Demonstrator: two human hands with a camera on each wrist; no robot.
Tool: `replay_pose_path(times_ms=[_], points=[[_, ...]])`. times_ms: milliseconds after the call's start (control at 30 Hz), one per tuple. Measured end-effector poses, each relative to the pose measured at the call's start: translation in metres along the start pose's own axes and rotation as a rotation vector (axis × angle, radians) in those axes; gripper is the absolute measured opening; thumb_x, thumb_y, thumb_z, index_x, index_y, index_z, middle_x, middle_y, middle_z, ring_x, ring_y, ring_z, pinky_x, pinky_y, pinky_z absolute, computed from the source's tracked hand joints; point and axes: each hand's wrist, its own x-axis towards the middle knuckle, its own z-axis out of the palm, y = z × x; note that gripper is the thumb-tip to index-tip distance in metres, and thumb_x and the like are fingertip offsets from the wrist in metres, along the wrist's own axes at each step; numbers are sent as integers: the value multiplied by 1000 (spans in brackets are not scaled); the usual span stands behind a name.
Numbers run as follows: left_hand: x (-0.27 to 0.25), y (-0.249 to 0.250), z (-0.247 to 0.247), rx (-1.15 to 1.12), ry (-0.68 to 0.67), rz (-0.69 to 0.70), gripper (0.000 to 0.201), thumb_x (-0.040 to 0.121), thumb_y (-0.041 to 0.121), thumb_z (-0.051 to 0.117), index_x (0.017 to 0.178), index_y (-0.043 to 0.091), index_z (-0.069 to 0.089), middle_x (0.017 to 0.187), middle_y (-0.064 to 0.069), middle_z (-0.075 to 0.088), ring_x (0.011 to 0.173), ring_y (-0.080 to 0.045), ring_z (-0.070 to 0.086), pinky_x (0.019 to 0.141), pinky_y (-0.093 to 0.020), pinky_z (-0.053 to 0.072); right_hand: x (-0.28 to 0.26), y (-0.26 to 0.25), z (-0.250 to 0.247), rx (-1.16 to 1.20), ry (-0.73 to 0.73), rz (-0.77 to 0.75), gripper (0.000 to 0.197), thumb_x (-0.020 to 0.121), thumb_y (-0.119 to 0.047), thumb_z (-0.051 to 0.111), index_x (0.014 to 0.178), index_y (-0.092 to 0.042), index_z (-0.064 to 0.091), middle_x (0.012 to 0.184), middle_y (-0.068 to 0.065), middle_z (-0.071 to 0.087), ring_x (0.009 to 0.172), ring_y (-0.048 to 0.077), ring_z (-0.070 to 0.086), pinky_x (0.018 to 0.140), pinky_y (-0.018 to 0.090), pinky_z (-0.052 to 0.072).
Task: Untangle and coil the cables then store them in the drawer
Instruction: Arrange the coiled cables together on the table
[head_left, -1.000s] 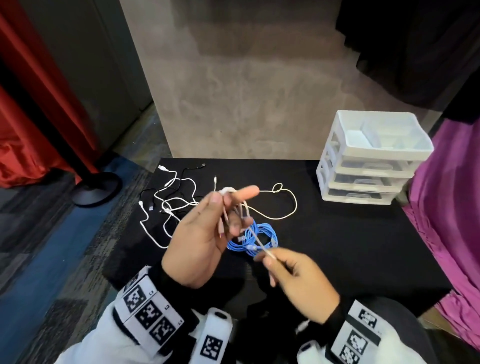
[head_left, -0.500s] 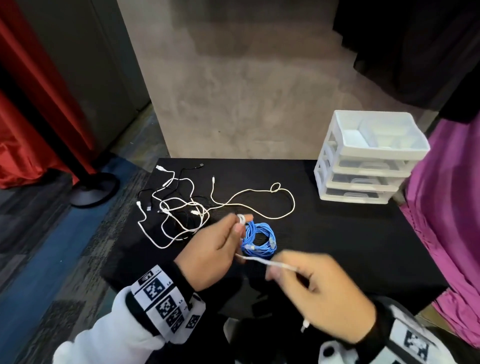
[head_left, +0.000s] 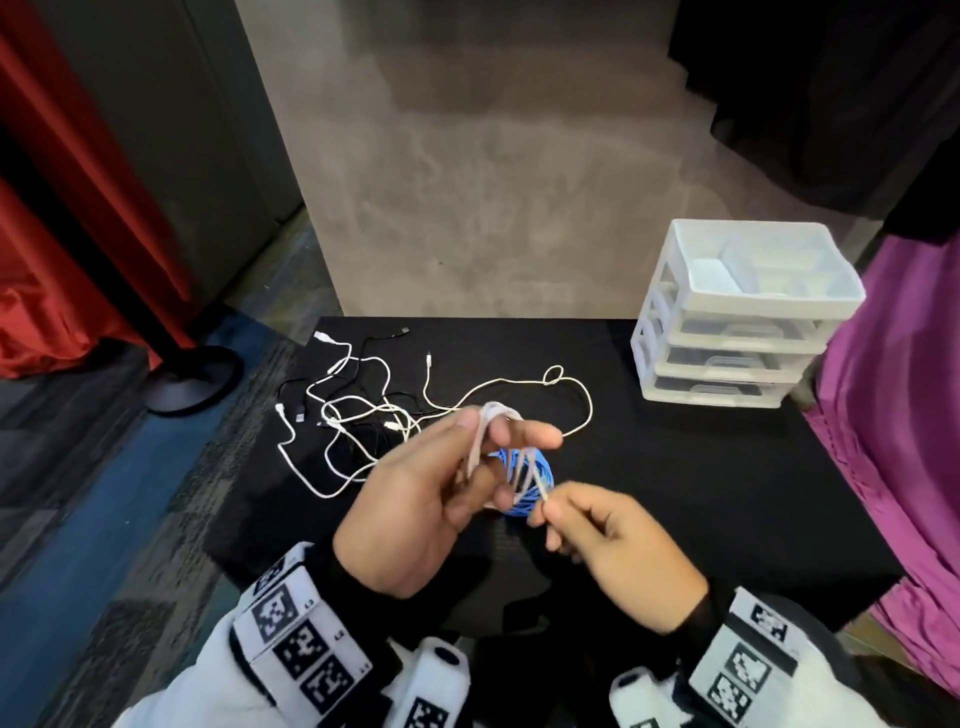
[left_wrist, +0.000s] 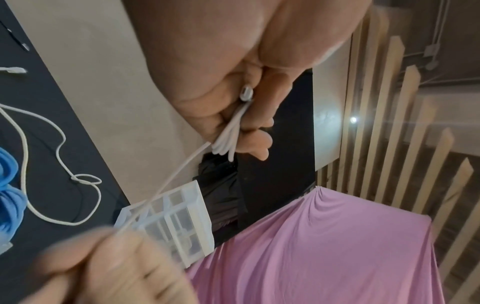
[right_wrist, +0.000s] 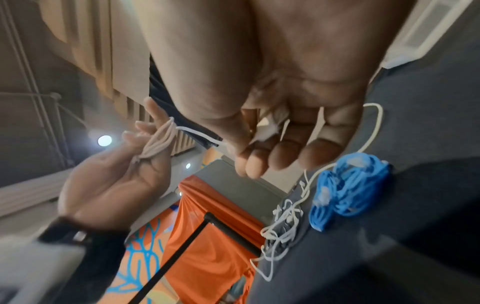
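Both hands are raised just above the near middle of the black tabletop (head_left: 675, 493), working one thin white cable (head_left: 480, 436). The left hand (head_left: 421, 499) has several loops of it wound over its fingers, the bundle pinned against the palm by the thumb; in the left wrist view a small silver plug tip shows at the top of that bundle. The right hand (head_left: 618, 545) pinches the free tail of the same cable between thumb and fingertips, and a short taut stretch runs between the two hands.

On the tabletop directly beneath the hands lies a bright blue cable coiled into a bundle (head_left: 524, 467). Towards the far left corner sits a loose tangle of thin white and black cables (head_left: 353, 415), plugs pointing outward. A cream-coloured cable with a small knotted loop (head_left: 555, 375) runs from that tangle across the middle, curving round near the blue bundle.

At the far right corner stands a translucent white plastic drawer unit (head_left: 737, 322) with three shut drawers and an open divided tray on top, well apart from the cables.

A magenta cloth (head_left: 893, 415) hangs past the right edge, a red curtain (head_left: 62, 234) hangs at the left above a black round stand base (head_left: 192, 379) on the floor
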Motion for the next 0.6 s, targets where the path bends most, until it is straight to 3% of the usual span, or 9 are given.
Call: replay_pose_path(times_ms=[67,133,233,333,433,500,533,600], points=[[3,1,-7,-29,21,-11,29,103,28,37,94,6,54,121,-23,69,42,-6,24,66,-27,49,-12,15,10,-114,-15,8,21,104,-28,61,91,-32,76,84,-9,70,85,2,62,87,30,47],[4,-4,-11,-86,2,-47,30,105,28,37,95,7,54,115,-18,70,42,-4,28,66,-26,50,-18,26,13,-288,61,-2,15,99,-31,69,93,-40,79,89,-9,64,96,7,59,95,27,41],[0,-15,-6,-195,-61,-106,29,109,24,34,93,7,52,94,-11,59,42,-1,35,64,-25,49,-13,18,7,-274,188,26,18,91,-24,79,92,-42,82,77,-14,53,79,8,56,79,20,41],[-2,-26,3,-299,-111,-158,29,109,22,35,87,10,51,83,-5,50,42,-1,34,62,-25,49,-5,-3,1,0,229,100,14,88,-13,82,89,-26,85,71,-10,55,66,7,52,73,25,42],[-1,-35,7,-344,-140,-178,27,107,23,38,87,10,50,81,-4,49,43,-2,33,65,-26,50,-2,-31,4,374,183,123,8,92,-7,73,91,-3,80,75,17,64,69,24,55,72,41,48],[0,-42,9,-292,-125,-168,26,106,25,40,88,9,49,82,-5,49,46,-4,34,69,-29,52,-3,-51,8,652,159,181,19,98,-8,63,91,5,75,77,20,66,63,29,64,62,37,56],[0,-46,8,-241,-99,-154,26,105,26,41,87,9,50,82,-5,51,47,-5,36,71,-31,53,-3,-59,9,743,139,196,26,102,-11,57,91,7,73,75,18,65,58,31,66,56,33,55],[1,-51,4,-108,-32,-112,27,104,28,44,86,9,54,83,-8,54,52,-11,43,79,-40,52,-4,-65,11,800,128,184,36,106,-18,50,95,10,68,76,18,63,57,35,65,54,31,51]])
